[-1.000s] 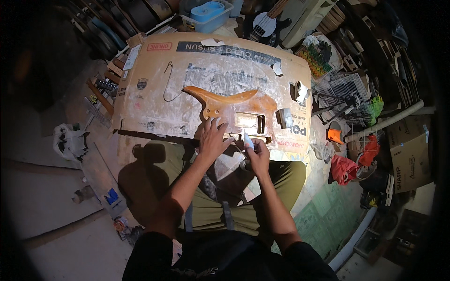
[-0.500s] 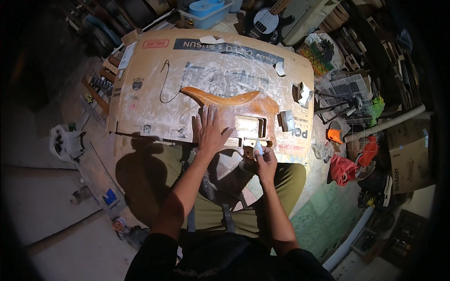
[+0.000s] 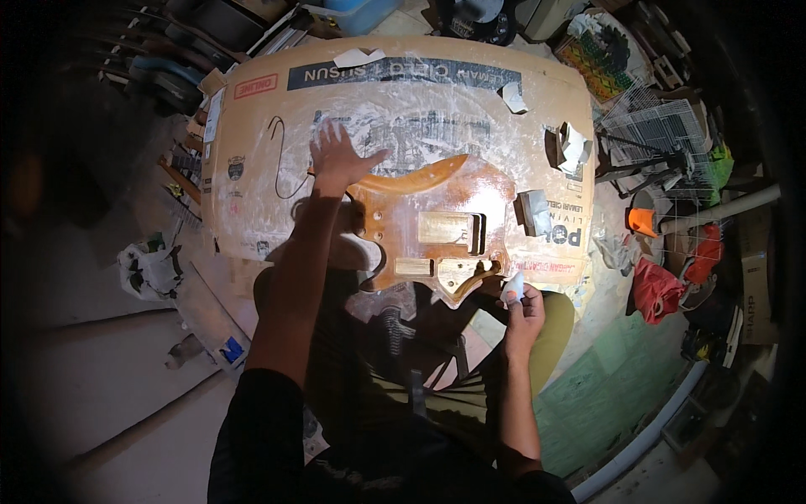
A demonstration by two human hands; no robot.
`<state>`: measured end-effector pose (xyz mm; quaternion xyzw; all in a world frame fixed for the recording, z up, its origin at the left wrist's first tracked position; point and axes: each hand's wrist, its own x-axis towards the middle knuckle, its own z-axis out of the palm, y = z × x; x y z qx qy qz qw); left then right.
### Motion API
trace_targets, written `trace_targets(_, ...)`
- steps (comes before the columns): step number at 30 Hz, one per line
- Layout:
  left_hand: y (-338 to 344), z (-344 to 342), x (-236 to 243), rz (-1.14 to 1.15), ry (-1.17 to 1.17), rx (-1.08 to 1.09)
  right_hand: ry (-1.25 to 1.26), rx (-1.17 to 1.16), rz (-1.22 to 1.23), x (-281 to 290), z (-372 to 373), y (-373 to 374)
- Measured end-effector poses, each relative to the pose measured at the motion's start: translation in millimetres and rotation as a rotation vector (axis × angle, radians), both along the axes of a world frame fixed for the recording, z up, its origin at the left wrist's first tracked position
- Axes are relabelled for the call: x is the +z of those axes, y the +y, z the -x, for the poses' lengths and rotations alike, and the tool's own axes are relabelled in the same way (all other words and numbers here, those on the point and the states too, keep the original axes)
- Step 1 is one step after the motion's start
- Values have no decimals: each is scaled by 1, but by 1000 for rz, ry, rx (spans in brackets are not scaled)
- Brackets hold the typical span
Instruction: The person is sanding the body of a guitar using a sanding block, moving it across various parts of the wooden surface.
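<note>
This is looking like a cluttered home workshop or garage. A dusty flattened cardboard sheet (image 3: pixel 252 193) is covering the counter, an unfinished orange wooden guitar body (image 3: pixel 437 218) is lying on it, and a white wire cage (image 3: pixel 663 143), tools and boxes are crowding the concrete floor (image 3: pixel 101 378) around.

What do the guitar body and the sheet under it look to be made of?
Guitar body: apparently wood, amber, glossy finish; it shows glare and routed cavities. Sheet: looks like flattened cardboard, matte tan, printed, smeared with white dust. Left hand presses there.
</note>
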<state>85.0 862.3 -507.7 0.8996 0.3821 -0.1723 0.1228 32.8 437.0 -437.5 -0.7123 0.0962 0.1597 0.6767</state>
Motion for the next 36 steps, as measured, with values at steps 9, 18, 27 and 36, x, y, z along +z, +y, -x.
trace_targets(9,8,-29,1,37,-173,-457,20,32,-30,1,-7,3)
trace_targets(18,20,-44,1,-25,-405,-495,25,-20,-26,5,-8,-14)
trace_targets(27,19,-34,9,84,-369,-481,13,5,-14,8,8,-17)
trace_targets(36,-25,-4,25,10,-380,-469,8,14,-99,23,34,-20)
